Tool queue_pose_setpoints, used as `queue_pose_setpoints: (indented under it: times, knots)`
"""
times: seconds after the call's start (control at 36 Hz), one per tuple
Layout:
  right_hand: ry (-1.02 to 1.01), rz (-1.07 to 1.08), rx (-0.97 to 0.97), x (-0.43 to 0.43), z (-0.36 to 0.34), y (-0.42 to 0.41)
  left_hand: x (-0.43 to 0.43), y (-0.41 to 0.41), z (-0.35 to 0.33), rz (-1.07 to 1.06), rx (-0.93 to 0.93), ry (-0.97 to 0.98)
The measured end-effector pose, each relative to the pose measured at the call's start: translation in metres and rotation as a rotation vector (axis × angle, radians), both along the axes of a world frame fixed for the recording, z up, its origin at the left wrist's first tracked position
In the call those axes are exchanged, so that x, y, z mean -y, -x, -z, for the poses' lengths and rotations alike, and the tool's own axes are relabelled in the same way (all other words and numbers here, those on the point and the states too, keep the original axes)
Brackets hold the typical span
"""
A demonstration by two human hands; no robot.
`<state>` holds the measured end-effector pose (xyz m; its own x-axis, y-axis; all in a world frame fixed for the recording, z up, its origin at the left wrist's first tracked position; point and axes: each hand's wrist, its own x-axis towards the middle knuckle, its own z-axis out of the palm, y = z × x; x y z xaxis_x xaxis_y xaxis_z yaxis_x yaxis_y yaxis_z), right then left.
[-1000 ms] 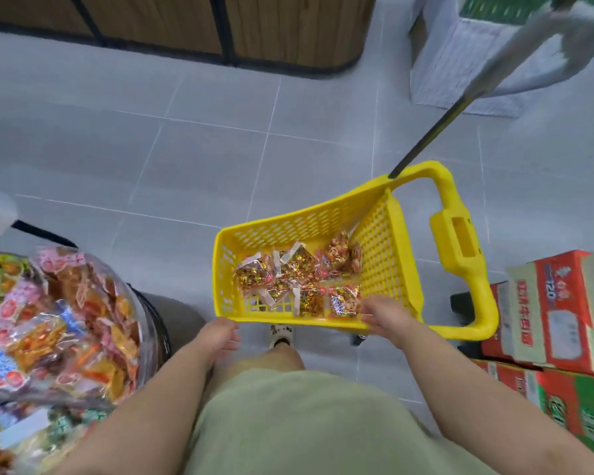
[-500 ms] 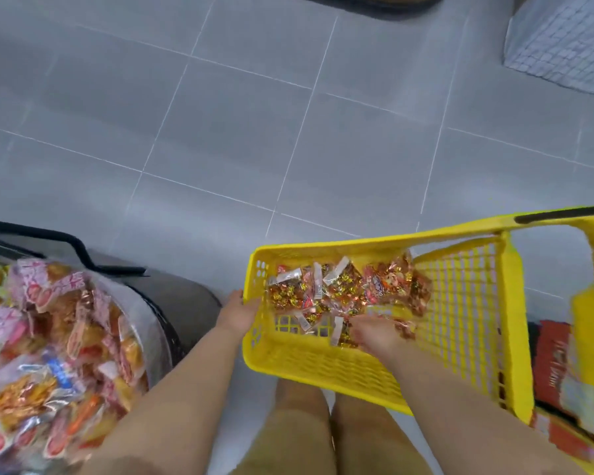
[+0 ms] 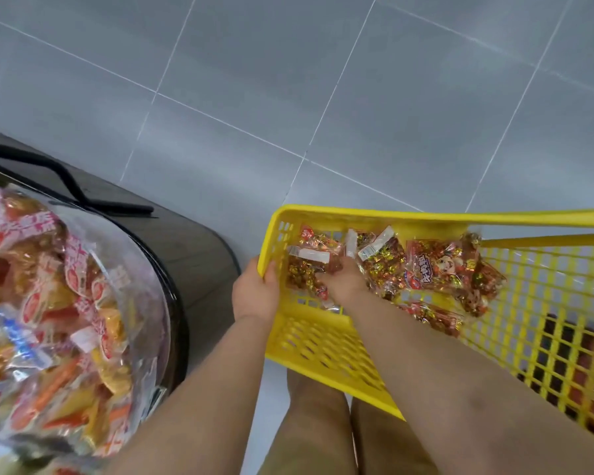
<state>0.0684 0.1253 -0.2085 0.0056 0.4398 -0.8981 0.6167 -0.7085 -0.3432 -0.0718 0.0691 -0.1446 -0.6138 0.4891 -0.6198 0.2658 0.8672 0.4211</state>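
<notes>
Red-and-gold foil snack packets lie heaped in the yellow plastic mesh basket, whose corner rim my left hand grips while my right hand digs among them, fingers buried so I cannot tell its grip; the job looks barely begun, with most packets untouched.

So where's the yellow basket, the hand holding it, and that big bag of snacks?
yellow basket [image 3: 426,219], head view, on its far rim.
left hand [image 3: 256,294], head view, on the back of the hand.
bag of snacks [image 3: 66,303], head view, on its clear wrap.
</notes>
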Motion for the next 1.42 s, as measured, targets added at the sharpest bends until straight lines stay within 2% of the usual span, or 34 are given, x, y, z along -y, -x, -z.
queue_pose_setpoints:
  times: [0.06, 0.11, 0.19, 0.28, 0.31, 0.33, 0.39, 0.44, 0.5, 0.56, 0.61, 0.67, 0.78, 0.94, 1.06, 1.17, 1.31, 1.36, 1.42]
  knots:
    - [-0.021, -0.102, 0.036, 0.006, -0.002, -0.008, 0.0, 0.0, -0.002, 0.005, -0.01, 0.004]
    - [-0.067, -0.096, 0.028, 0.01, -0.011, -0.02, -0.003, -0.002, -0.004, 0.009, -0.002, 0.015]
    - [-0.075, 0.046, -0.045, 0.016, -0.03, -0.042, -0.005, -0.004, -0.008, 0.023, -0.013, -0.02]
    - [0.011, 0.171, -0.111, 0.018, -0.054, -0.072, -0.001, -0.012, -0.017, 0.16, -0.287, -0.165]
    - [0.072, 0.265, -0.177, 0.017, -0.061, -0.084, 0.001, -0.018, -0.021, 0.202, -0.327, -0.234]
    - [0.148, 0.38, -0.263, 0.017, -0.068, -0.093, 0.002, -0.026, -0.024, 0.229, -0.288, -0.294]
    - [0.262, 0.507, -0.406, 0.016, -0.081, -0.111, 0.0, -0.043, -0.032, 0.2, 0.037, -0.292]
    - [0.306, 0.454, -0.482, 0.016, -0.088, -0.123, -0.005, -0.059, -0.038, 0.044, 0.483, -0.075]
    - [0.299, 0.321, -0.491, 0.015, -0.09, -0.128, -0.009, -0.071, -0.04, -0.137, 0.791, 0.151]
    - [0.272, 0.192, -0.424, 0.011, -0.088, -0.13, -0.007, -0.077, -0.034, -0.278, 0.921, 0.206]
    - [0.241, 0.152, -0.421, 0.002, -0.083, -0.132, -0.006, -0.078, -0.028, -0.427, 0.955, 0.189]
    - [0.149, 0.186, -0.415, -0.01, -0.071, -0.13, -0.006, -0.077, -0.02, -0.562, 0.96, 0.143]
    - [-0.121, 0.081, -0.035, -0.041, -0.024, -0.122, -0.004, -0.071, -0.005, -0.63, 0.866, 0.106]
    - [-0.157, -0.26, 0.094, -0.064, 0.034, -0.113, -0.002, -0.06, 0.006, -0.665, 0.776, 0.074]
    - [-0.212, -0.336, 0.182, -0.065, 0.046, -0.113, 0.003, -0.056, 0.012, -0.691, 0.74, 0.069]
    - [-0.237, -0.265, 0.183, -0.063, 0.038, -0.12, 0.007, -0.056, 0.011, -0.688, 0.704, 0.07]
    - [-0.174, -0.133, 0.048, -0.049, 0.013, -0.136, 0.007, -0.062, 0.007, -0.679, 0.678, 0.073]
    - [-0.103, -0.091, 0.001, -0.044, 0.0, -0.144, 0.005, -0.065, 0.004, -0.631, 0.661, 0.091]
    - [0.028, 0.073, -0.116, -0.037, -0.016, -0.15, 0.002, -0.069, 0.002, -0.592, 0.634, 0.119]
